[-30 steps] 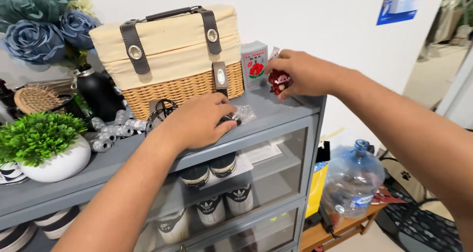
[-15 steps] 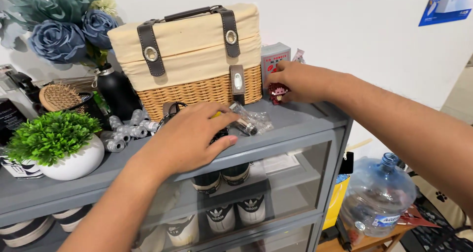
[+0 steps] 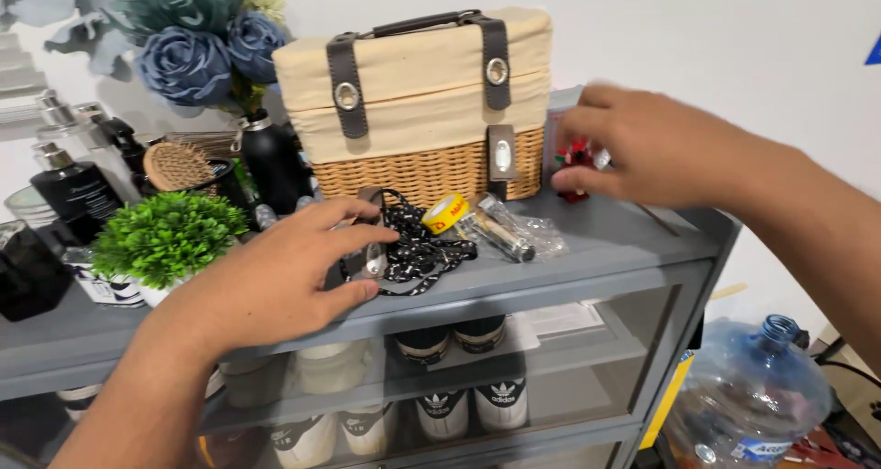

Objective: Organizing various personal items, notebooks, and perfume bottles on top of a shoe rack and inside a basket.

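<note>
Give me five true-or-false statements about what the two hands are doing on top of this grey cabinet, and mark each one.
1. The left hand rests on a black speckled strap on the cabinet top. True.
2. The right hand holds a small red figure beside the wicker basket. True.
3. The yellow tape roll sits on the basket lid. False: it lies on the cabinet top in front of the basket.
4. The green potted plant stands to the right of the basket. False: it stands to its left.
5. The basket lid is open. False: it is shut, with its strap down.
</note>
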